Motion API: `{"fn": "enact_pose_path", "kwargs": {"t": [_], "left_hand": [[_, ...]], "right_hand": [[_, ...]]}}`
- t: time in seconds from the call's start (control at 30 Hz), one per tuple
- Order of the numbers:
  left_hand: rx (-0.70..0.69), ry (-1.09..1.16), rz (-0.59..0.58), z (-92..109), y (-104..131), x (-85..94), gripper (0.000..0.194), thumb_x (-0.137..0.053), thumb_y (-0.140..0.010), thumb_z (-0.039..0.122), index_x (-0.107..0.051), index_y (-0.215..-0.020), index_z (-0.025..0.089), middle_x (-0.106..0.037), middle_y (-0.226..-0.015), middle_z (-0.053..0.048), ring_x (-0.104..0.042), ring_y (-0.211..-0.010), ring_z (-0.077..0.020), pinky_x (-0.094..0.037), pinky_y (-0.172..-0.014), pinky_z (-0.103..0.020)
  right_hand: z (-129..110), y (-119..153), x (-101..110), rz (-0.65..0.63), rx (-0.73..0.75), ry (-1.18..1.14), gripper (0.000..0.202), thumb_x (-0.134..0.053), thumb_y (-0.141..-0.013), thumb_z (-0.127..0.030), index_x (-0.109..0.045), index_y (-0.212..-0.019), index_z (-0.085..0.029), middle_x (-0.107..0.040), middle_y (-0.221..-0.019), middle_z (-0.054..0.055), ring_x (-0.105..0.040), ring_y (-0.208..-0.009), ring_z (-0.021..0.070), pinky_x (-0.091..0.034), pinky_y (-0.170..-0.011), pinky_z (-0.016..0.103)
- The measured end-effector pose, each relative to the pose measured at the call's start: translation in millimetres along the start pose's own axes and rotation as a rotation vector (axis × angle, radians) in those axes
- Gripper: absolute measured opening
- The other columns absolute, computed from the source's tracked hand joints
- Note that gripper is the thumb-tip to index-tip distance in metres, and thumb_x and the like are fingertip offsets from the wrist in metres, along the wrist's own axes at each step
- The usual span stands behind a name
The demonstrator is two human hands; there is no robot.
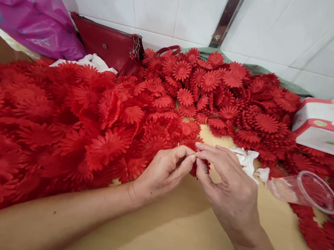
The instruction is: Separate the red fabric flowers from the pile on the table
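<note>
Over the front middle of the table, my left hand [167, 174] and my right hand [230, 187] meet at the fingertips. The left thumb and index finger are pinched together. Beside them, the right thumb and fingers close on the same spot, with the other right fingers fairly straight. Whatever sits between the fingertips is too small or hidden to name. Bits of a red flower piece show behind and just below the fingertips; I cannot tell whether it is held. A big heap of loose red artificial flower layers [107, 145] spreads left of my hands.
Stacked red flowers [211, 81] lie along the tiled wall. To the right are a tissue box [329, 131], crumpled tissues [246, 159] and a tipped clear plastic cup [290, 190]. A red handbag [106, 46] and a purple plastic bag [33, 4] stand at back left.
</note>
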State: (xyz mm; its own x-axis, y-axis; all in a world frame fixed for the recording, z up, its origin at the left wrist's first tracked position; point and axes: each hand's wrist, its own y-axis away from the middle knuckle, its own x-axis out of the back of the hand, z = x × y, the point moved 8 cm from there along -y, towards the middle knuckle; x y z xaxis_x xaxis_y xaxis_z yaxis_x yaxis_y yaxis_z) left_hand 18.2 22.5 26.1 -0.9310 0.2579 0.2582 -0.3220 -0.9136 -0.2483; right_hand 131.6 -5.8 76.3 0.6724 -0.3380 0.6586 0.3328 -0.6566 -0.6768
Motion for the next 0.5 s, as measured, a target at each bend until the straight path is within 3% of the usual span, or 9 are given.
{"fn": "enact_pose_path", "kwargs": {"t": [0.5], "left_hand": [[0.082,0.101,-0.029,-6.7,1.1,-1.5,0.029,-0.046,-0.103,0.032,-0.059,-0.084,0.016,-0.059,-0.08,-0.001,-0.055,-0.076,-0.0131,-0.045,-0.073,-0.025]], "right_hand": [[-1.1,-1.1,-1.8,-0.034,0.042,0.019,0.019,-0.063,-0.093,-0.006,-0.064,-0.105,-0.021,-0.078,-0.109,0.009,-0.075,-0.103,0.0208,-0.055,-0.103,0.046]]}}
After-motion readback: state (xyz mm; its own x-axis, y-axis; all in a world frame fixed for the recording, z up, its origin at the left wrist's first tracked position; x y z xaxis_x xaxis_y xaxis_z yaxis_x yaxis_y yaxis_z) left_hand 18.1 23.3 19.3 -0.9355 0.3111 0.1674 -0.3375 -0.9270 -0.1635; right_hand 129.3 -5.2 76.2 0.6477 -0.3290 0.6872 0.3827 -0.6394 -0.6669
